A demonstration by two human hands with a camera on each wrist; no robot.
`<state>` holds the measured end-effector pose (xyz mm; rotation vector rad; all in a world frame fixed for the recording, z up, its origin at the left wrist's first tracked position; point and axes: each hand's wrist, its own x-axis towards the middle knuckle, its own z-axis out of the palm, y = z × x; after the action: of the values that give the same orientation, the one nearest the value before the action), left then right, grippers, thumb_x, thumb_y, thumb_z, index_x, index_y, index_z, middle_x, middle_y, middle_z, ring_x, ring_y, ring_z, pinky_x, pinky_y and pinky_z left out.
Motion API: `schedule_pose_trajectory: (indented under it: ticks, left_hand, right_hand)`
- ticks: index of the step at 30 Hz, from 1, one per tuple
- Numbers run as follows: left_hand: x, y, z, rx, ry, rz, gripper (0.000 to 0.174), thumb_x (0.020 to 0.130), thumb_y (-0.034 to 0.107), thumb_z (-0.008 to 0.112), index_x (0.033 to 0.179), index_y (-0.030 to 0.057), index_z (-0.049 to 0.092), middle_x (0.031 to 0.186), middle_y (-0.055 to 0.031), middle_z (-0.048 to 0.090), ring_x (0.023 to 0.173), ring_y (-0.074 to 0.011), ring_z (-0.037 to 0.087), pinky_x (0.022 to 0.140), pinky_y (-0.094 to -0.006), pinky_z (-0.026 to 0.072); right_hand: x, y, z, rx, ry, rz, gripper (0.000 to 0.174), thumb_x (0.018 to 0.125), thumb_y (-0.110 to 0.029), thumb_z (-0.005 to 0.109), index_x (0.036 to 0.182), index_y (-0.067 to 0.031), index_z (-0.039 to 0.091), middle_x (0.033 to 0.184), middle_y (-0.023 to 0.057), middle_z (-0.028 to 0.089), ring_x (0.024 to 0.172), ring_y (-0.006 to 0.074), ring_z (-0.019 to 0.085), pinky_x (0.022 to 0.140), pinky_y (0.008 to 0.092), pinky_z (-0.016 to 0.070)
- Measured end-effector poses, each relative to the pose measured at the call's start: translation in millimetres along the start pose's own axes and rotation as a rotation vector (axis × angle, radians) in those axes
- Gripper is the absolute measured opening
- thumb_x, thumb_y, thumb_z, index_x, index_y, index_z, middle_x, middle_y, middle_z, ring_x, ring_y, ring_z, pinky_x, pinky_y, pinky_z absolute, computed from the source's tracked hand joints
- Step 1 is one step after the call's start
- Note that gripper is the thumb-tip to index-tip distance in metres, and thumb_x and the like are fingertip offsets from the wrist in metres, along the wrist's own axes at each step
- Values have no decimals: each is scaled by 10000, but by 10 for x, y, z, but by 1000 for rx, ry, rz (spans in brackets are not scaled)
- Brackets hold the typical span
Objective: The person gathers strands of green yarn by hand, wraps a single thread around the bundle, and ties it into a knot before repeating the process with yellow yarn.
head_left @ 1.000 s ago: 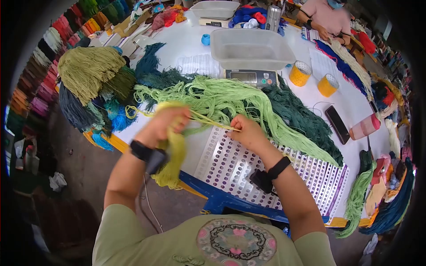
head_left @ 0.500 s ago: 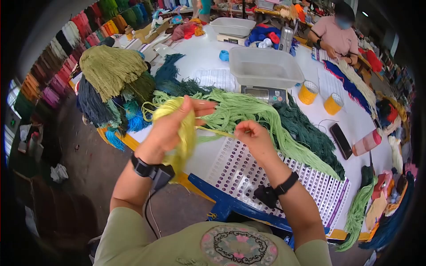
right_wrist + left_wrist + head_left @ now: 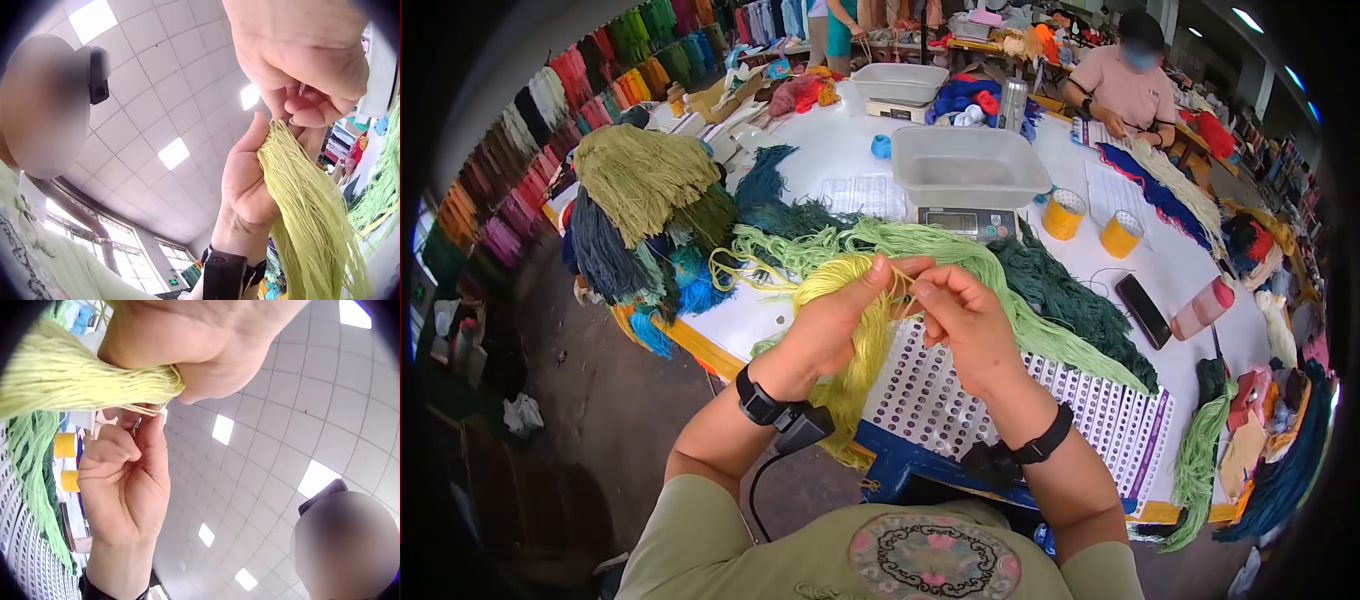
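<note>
A yellow-green yarn skein [image 3: 868, 345] hangs over my left hand [image 3: 825, 325], gripped near its looped top between thumb and fingers. Its loose strands fall below the hand in the right wrist view. My right hand [image 3: 975, 330] meets the left one at the skein's top, thumb and fingertips pinching a yarn strand [image 3: 906, 281] there. In the left wrist view the right hand's fingers are curled in beside the skein's looped end. Beneath both hands lies a white card with rows of holes [image 3: 935, 385]. Light green yarn [image 3: 1000, 285] spreads just beyond the hands.
Dark green yarn [image 3: 1065, 295] lies along the light green. A scale [image 3: 965, 222] holds a clear plastic tub [image 3: 970, 178]. Two yellow cups [image 3: 1120, 235], a phone [image 3: 1143, 310] and a pink-lidded bottle [image 3: 1203, 308] stand or lie to the right. Olive yarn [image 3: 645, 180] heaps at left; another person [image 3: 1122, 85] sits opposite.
Both hands have come together at the skein's top. My left hand, its fingers spread half a second ago, now grips the skein; the right has moved in, still pinching a strand.
</note>
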<state>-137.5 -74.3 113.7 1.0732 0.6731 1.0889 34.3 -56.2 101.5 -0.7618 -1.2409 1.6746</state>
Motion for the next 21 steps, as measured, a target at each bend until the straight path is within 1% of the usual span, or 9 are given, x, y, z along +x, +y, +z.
schedule_pose_trajectory:
  ticks: [3, 5, 7, 9, 10, 14, 18, 20, 21]
  left_hand:
    - [2, 7, 39, -50, -24, -19, 645, 989, 505, 333, 1370, -9, 410, 1301, -115, 505, 1211, -209, 481, 1037, -358, 381]
    - [-5, 28, 74, -43, -6, -22, 653, 991, 513, 306, 1373, -7, 405, 1300, -117, 508, 1213, -212, 488, 1033, -365, 389]
    - [11, 22, 91, -75, -35, -20, 660, 984, 514, 342, 1377, -13, 405, 1306, -108, 505, 1197, -193, 489, 1025, -344, 388]
    - [32, 15, 115, -107, -69, -21, 669, 977, 515, 377, 1380, -19, 404, 1312, -98, 502, 1182, -175, 490, 1018, -323, 387]
    - [36, 10, 127, -95, -58, -22, 668, 977, 515, 376, 1381, -17, 404, 1306, -96, 508, 1181, -174, 491, 1018, -322, 385]
    - [56, -5, 133, -67, -9, -19, 633, 999, 495, 304, 1377, -4, 399, 1289, -130, 516, 1198, -214, 502, 1032, -362, 390]
    - [45, -30, 41, -79, -24, -51, 530, 1006, 438, 353, 1299, 15, 479, 1288, -144, 520, 1201, -230, 499, 1019, -376, 399]
    - [64, -59, 19, 332, 9, 191, 384, 1002, 357, 421, 1157, 31, 551, 1187, -168, 584, 1074, -254, 586, 856, -351, 508]
    - [35, -38, -43, 320, 13, 181, 384, 1002, 357, 421, 1157, 31, 551, 1187, -168, 584, 1074, -254, 586, 856, -351, 508]
  right_hand:
    - [-19, -29, 50, 93, 8, -34, 144, 930, -184, 592, 993, -56, 604, 802, -18, 591, 666, 47, 522, 553, 209, 421]
    - [-47, -79, 79, 7, 30, -43, 130, 933, -170, 584, 980, -50, 606, 821, -17, 590, 678, 48, 529, 552, 211, 420]
    - [-38, -47, 81, -79, 54, -51, 119, 937, -155, 577, 967, -44, 608, 840, -16, 590, 691, 50, 536, 551, 214, 419]
    - [8, 38, 73, -188, -28, -255, 98, 935, -134, 577, 935, -41, 608, 847, -12, 589, 717, 50, 549, 532, 204, 398]
    - [-5, 49, 53, -187, -24, -256, 98, 935, -134, 577, 935, -41, 608, 847, -12, 589, 717, 50, 549, 532, 204, 398]
    - [-51, -15, 56, -89, 6, -139, 98, 926, -141, 594, 928, -45, 614, 817, -14, 584, 651, 36, 494, 526, 190, 374]
    - [-88, -76, 21, 70, -33, -19, 86, 933, -140, 580, 949, -62, 612, 806, -21, 576, 594, 30, 435, 534, 189, 374]
    - [-126, -116, -49, 67, -108, 48, 83, 937, -138, 572, 960, -68, 610, 814, -21, 581, 607, 31, 446, 540, 188, 378]
    - [-162, -130, -104, 68, -182, 115, 82, 940, -137, 563, 970, -74, 607, 823, -21, 587, 620, 31, 457, 546, 187, 382]
